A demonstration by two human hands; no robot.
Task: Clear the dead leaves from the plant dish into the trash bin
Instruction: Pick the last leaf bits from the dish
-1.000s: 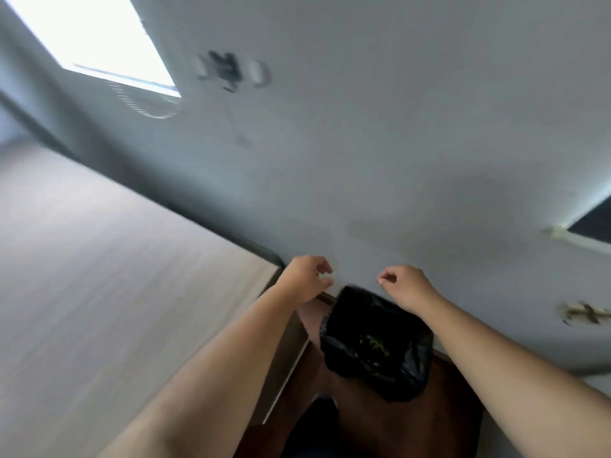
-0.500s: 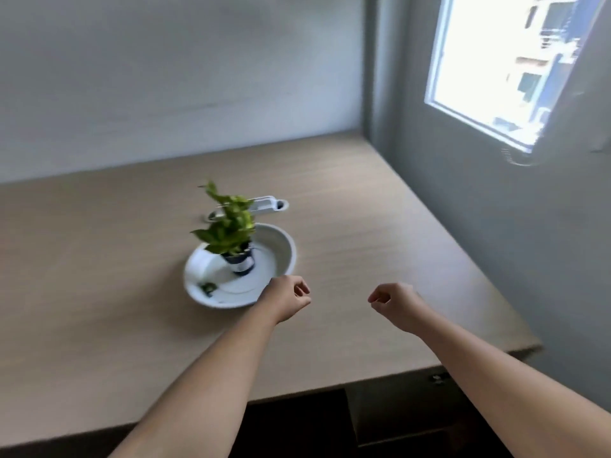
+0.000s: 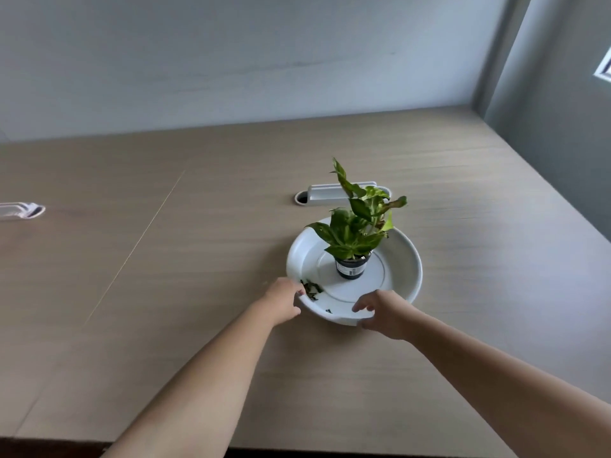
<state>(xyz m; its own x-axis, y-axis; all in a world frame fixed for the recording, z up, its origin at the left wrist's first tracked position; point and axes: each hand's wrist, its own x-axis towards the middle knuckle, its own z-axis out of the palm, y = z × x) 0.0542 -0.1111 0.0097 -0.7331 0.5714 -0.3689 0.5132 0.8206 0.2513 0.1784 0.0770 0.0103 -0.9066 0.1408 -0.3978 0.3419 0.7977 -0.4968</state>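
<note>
Left hand (image 3: pixel 283 300) at the dish's 8 o'clock rim: fingers curled, tips touching or just over the rim, right beside the clump of dead leaves (image 3: pixel 311 288). Whether it pinches a leaf or the rim cannot be told; fingertips are hidden behind the hand. Right hand (image 3: pixel 383 312) at about 5 o'clock: fingers reach over the rim into the dish, thumb under the near edge, so it is gripping the rim. Likely reason: steadies the dish while the other hand picks.

White dish (image 3: pixel 408 259) sits flat on the wooden table (image 3: pixel 165 292). Small potted plant (image 3: pixel 355 233) stands upright at the dish centre, dark pot (image 3: pixel 352 267) apart from both hands. Leaf debris lies only on the near-left inner slope, 7 to 8 o'clock; one small fleck (image 3: pixel 328 311) lies at 6 o'clock between the hands.

Trash bin not in view. Judgement: task incomplete; leaves remain in dish. Cable port cover (image 3: pixel 330 193) lies beyond the dish at 12 o'clock.
</note>
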